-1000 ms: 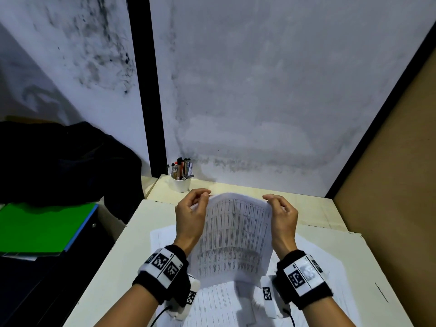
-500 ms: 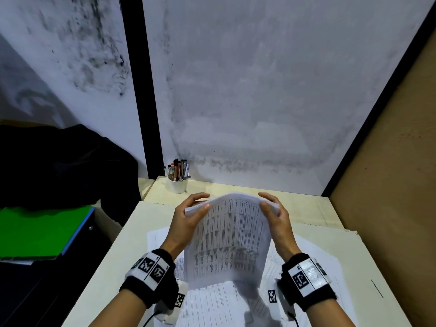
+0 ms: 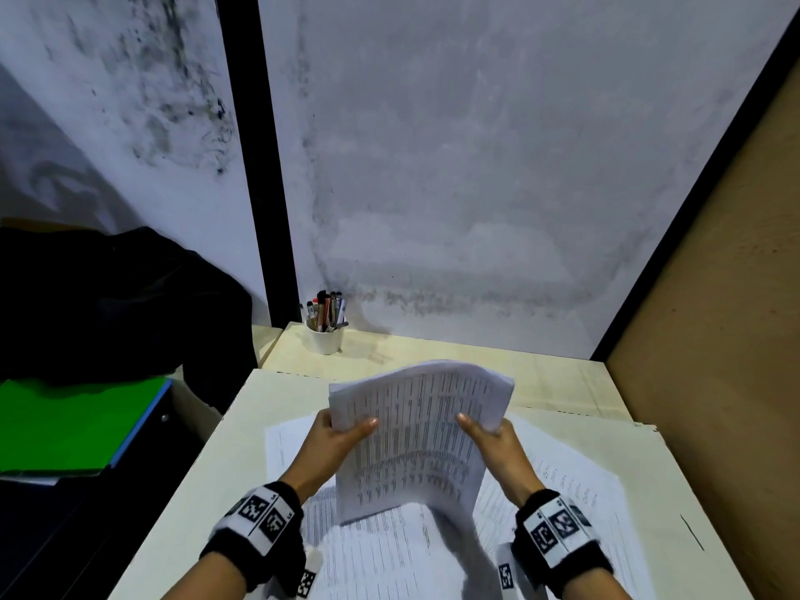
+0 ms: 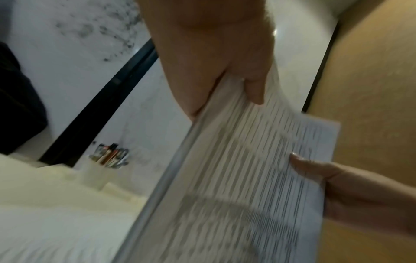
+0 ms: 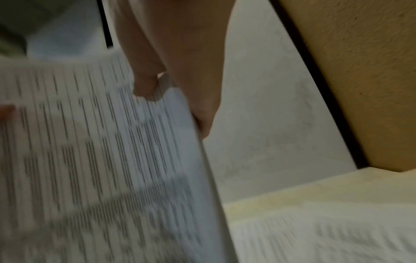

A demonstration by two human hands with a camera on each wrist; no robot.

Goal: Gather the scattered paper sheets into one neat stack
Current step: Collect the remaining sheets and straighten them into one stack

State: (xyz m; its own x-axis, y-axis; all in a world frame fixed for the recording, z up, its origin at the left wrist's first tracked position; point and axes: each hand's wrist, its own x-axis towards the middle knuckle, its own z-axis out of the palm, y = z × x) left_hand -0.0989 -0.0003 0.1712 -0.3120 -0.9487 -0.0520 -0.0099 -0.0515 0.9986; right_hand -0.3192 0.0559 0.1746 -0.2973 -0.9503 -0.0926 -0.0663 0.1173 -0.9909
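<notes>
A stack of printed paper sheets [image 3: 415, 435] stands nearly upright over the desk, its top curling away from me. My left hand [image 3: 342, 435] grips the stack's left edge, thumb on the front face. My right hand [image 3: 489, 437] grips the right edge the same way. In the left wrist view the stack [image 4: 236, 178] shows its layered edge, pinched by my left hand [image 4: 225, 85]. The right wrist view shows the stack [image 5: 101, 160] held by my right hand [image 5: 178, 99]. More printed sheets [image 3: 575, 500] lie flat and spread on the desk beneath.
A white cup of pens [image 3: 324, 331] stands at the desk's [image 3: 242, 426] far left corner. A brown board [image 3: 710, 339] walls the right side. A green folder [image 3: 73, 426] and dark cloth [image 3: 121, 305] lie left of the desk.
Both hands slid from the stack's top edge down to its sides. The stack's top now rises free above the hands and curls back.
</notes>
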